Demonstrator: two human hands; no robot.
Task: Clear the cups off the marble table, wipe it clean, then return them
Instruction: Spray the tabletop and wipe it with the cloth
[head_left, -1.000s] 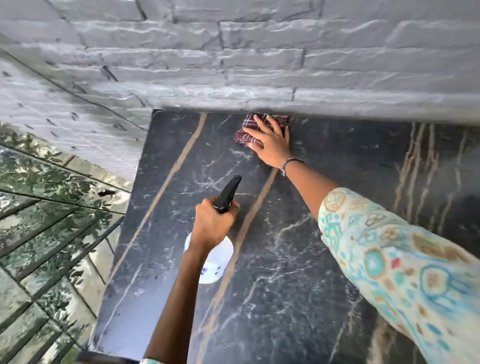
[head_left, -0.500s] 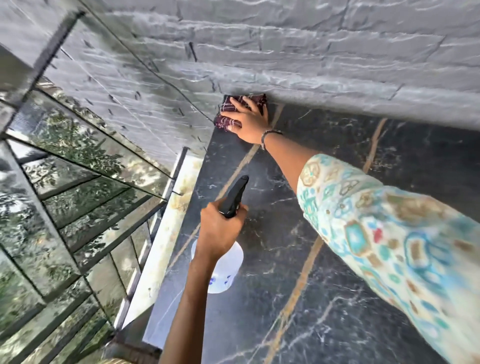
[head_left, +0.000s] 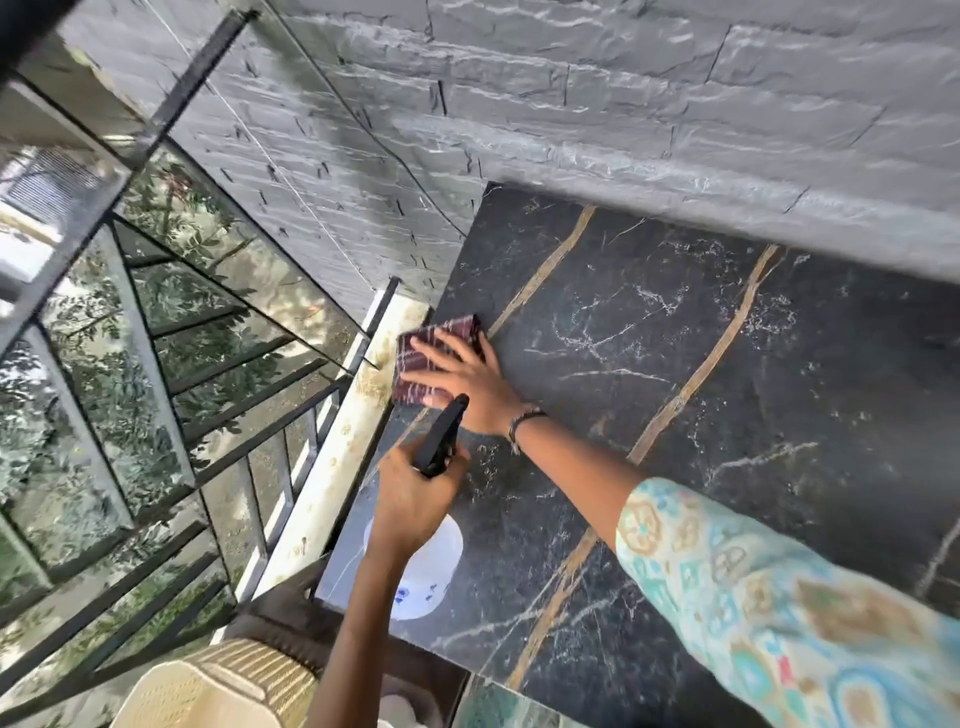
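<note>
Black gold-veined marble table (head_left: 727, 415) against grey stone wall (head_left: 623, 93).

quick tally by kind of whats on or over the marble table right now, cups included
cups: 0 in view
cloths: 1, the maroon checked cloth pressed flat under the right hand at the marble table left edge
spray bottles: 1, the white spray bottle gripped by the left hand
hands: 2
total: 4

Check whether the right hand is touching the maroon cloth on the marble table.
Touching. The head view shows the right hand lying flat with fingers spread on the maroon cloth, pressing it onto the marble table at its left edge.
</note>
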